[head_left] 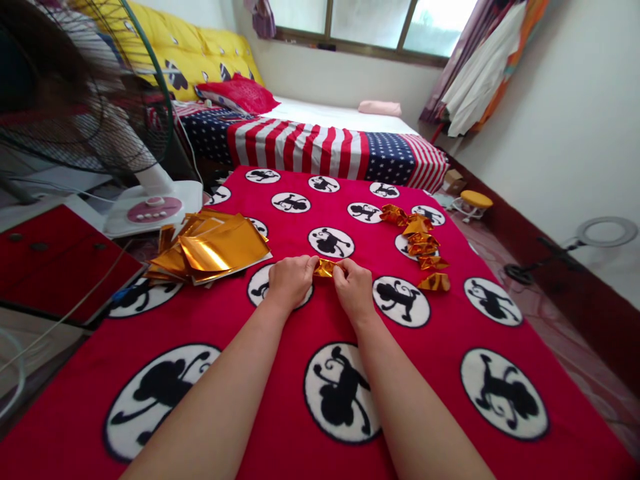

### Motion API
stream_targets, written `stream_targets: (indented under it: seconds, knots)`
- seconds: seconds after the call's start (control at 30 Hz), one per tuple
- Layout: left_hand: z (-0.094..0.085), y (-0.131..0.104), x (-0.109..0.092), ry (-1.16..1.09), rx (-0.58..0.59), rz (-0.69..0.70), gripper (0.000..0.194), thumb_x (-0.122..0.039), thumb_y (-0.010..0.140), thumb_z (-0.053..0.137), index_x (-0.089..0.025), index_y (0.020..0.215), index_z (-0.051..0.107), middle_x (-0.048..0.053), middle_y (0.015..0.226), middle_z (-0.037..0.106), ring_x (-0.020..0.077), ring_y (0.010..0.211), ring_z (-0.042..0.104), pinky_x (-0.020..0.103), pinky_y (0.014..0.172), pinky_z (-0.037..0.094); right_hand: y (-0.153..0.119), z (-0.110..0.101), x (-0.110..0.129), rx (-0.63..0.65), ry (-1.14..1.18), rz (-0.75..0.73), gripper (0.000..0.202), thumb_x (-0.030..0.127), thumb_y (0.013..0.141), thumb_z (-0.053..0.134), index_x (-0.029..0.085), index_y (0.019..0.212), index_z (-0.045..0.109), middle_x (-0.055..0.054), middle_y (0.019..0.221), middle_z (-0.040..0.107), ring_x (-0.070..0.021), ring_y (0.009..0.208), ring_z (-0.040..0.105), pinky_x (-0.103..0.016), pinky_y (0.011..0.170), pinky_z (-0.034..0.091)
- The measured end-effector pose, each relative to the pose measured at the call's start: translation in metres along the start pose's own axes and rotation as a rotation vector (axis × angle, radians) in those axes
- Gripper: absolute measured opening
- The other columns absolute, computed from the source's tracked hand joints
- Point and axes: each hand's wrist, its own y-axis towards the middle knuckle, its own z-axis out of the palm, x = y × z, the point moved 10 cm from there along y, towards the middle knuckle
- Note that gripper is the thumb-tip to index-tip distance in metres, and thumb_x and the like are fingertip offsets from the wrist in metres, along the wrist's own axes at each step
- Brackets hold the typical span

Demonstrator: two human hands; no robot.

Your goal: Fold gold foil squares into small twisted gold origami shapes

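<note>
Between my two hands a small folded piece of gold foil paper (325,268) is held just above the red cloth (280,233). My left hand (293,280) is closed on its left end, and my right hand (353,288) pinches its right end. A loose stack of flat gold foil sheets (220,247) lies to the left of my hands. Several folded gold foil pieces (424,243) stand in an uneven row on the cloth at the right. My fingers hide the ends of the piece.
A fan (155,207) stands at the left, beside a red cabinet (65,257). Past the far edge of the cloth is a bed (320,143) with a striped and starred cover. A yellow stool (476,199) and a ring-topped stand (606,231) are at the right.
</note>
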Motion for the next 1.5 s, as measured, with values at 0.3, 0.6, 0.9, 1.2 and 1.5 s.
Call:
stream_targets:
  seconds: [0.3, 0.6, 0.9, 1.2, 1.5]
  knots:
    - [0.002, 0.001, 0.000, 0.011, 0.029, 0.008, 0.052, -0.044, 0.098, 0.028, -0.020, 0.089, 0.073, 0.011, 0.085, 0.075, 0.0267, 0.080, 0.070, 0.031, 0.062, 0.039, -0.002, 0.005, -0.003, 0.012, 0.212, 0.058, 0.025, 0.021, 0.083, 0.046, 0.019, 0.071, 0.067, -0.001, 0.060, 0.065, -0.0147, 0.056, 0.056, -0.024, 0.057, 0.037]
    - [0.004, 0.001, -0.006, 0.052, 0.072, 0.052, 0.050, -0.042, 0.099, 0.028, -0.022, 0.090, 0.073, 0.008, 0.089, 0.076, 0.0261, 0.084, 0.070, 0.031, 0.064, 0.041, -0.003, 0.002, -0.005, -0.033, 0.207, 0.075, 0.024, 0.022, 0.082, 0.046, 0.018, 0.069, 0.067, 0.000, 0.057, 0.062, -0.0135, 0.053, 0.052, -0.024, 0.055, 0.035]
    - [0.003, -0.002, -0.012, 0.046, 0.060, 0.088, 0.049, -0.041, 0.099, 0.028, -0.021, 0.088, 0.072, 0.007, 0.087, 0.075, 0.0256, 0.083, 0.070, 0.031, 0.060, 0.039, -0.002, 0.000, -0.011, -0.074, 0.194, 0.118, 0.025, 0.022, 0.081, 0.046, 0.018, 0.066, 0.065, -0.001, 0.057, 0.061, -0.0142, 0.054, 0.054, -0.025, 0.056, 0.035]
    - [0.001, 0.000, -0.008, 0.061, 0.034, 0.057, 0.049, -0.043, 0.098, 0.030, -0.022, 0.086, 0.072, 0.008, 0.084, 0.076, 0.0262, 0.079, 0.070, 0.031, 0.059, 0.038, -0.005, 0.002, -0.007, -0.020, 0.291, 0.085, 0.025, 0.026, 0.082, 0.048, 0.018, 0.069, 0.068, 0.000, 0.056, 0.060, -0.0135, 0.053, 0.053, -0.024, 0.056, 0.036]
    - [0.002, -0.001, -0.009, 0.056, 0.046, 0.081, 0.051, -0.042, 0.099, 0.029, -0.021, 0.086, 0.073, 0.008, 0.085, 0.076, 0.0252, 0.079, 0.069, 0.031, 0.059, 0.036, -0.004, 0.002, -0.006, -0.020, 0.314, 0.092, 0.027, 0.028, 0.084, 0.048, 0.017, 0.072, 0.070, -0.001, 0.059, 0.063, -0.0145, 0.056, 0.056, -0.025, 0.059, 0.039]
